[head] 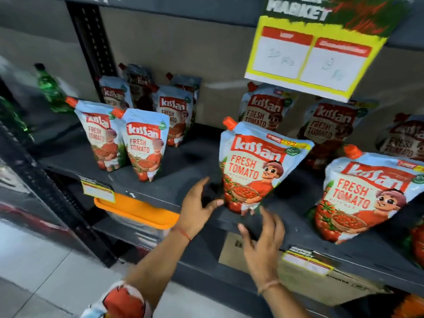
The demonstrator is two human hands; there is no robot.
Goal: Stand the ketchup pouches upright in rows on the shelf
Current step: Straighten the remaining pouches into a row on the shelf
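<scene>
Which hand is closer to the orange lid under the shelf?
Left. The left hand is just right of and above the orange lid; the right hand is farther right, below the middle ketchup pouch.

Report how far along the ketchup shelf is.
Done: pouches stand upright at the left front and along the back. In hand: both open hands, left hand and right hand, flank the centre pouch, seemingly just set down. Left: the dark shelf has gaps between groups, so rows look unfinished.
</scene>
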